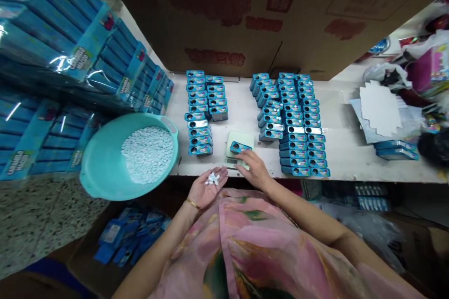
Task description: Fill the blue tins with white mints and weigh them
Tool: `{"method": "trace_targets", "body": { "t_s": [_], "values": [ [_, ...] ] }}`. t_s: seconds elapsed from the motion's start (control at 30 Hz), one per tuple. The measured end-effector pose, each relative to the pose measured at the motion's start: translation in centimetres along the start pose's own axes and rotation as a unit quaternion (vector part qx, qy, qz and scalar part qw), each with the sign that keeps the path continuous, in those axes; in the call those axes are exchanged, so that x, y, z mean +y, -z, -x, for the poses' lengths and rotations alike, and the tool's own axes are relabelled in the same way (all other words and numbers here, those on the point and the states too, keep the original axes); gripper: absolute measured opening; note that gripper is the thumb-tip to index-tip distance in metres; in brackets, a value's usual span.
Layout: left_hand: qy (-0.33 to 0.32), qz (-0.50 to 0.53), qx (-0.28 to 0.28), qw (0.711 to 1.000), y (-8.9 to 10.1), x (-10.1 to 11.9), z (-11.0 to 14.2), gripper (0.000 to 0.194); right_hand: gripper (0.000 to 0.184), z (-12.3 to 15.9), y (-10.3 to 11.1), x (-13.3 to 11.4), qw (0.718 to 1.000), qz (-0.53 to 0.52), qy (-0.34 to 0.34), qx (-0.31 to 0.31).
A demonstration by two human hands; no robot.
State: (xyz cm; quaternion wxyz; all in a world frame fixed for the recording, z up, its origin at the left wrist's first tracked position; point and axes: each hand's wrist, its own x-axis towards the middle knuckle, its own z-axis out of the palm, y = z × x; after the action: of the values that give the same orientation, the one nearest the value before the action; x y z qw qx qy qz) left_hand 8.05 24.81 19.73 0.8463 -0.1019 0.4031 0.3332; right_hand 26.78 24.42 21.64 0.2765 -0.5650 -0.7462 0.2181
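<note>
My left hand (207, 186) is palm up near the table's front edge, fingers stretched out, carrying a small heap of white candies (212, 178). On its left is a turquoise tub (101, 159) holding a mass of similar white candies (149, 154). A small blue tin (238, 147) with a dark round opening lies on a pale green kitchen scale (245, 138). My right hand (255, 169) reaches over the scale's front, fingers apart. Its fingertips are at the tin's near edge; whether they touch it I cannot tell. The thumb is by the scale's display.
Rows of blue tins stand left (199, 140) and right (293, 138) of the scale. A large cardboard box (224, 23) walls off the back. Wrapped blue packs (52, 56) pile up at left. White card (380, 107) lies at right. Below the tub, a carton holds blue packets (129, 233).
</note>
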Motion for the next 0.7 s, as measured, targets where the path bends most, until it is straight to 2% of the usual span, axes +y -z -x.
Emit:
{"method": "trace_targets", "body": {
  "t_s": [0.07,0.13,0.23,0.37,0.5,0.63,0.7],
  "values": [
    [0.006,0.008,-0.02,1.0,-0.8,0.3,-0.5,0.025,0.028,-0.5,-0.8,-1.2,0.996,0.003,0.045,-0.071],
    [0.008,0.019,-0.019,1.0,-1.6,0.5,-1.0,0.025,0.031,-1.1,-1.9,-2.5,0.988,0.05,0.068,-0.127],
    [0.012,0.022,-0.003,1.0,-2.4,0.6,-1.7,0.026,0.03,-1.6,-3.1,-3.3,0.977,0.122,0.078,-0.154],
    [0.03,0.025,-0.007,0.999,-2.6,0.1,-2.2,0.026,0.023,-1.5,-3.2,-2.7,0.97,0.15,0.084,-0.17],
    [0.039,0.017,-0.005,0.999,-2.4,-0.8,-2.4,0.022,0.015,-0.8,-2.7,-1.7,0.976,0.102,0.038,-0.188],
    [0.085,0.0,0.012,0.996,-2.2,-1.6,-2.3,0.02,0.013,0.1,-2.2,-0.6,0.972,0.039,0.026,-0.228],
    [0.081,0.0,0.005,0.997,-2.4,-1.7,-2.3,0.02,0.013,0.1,-1.9,-0.1,0.976,-0.003,0.015,-0.217]
  ]
}}
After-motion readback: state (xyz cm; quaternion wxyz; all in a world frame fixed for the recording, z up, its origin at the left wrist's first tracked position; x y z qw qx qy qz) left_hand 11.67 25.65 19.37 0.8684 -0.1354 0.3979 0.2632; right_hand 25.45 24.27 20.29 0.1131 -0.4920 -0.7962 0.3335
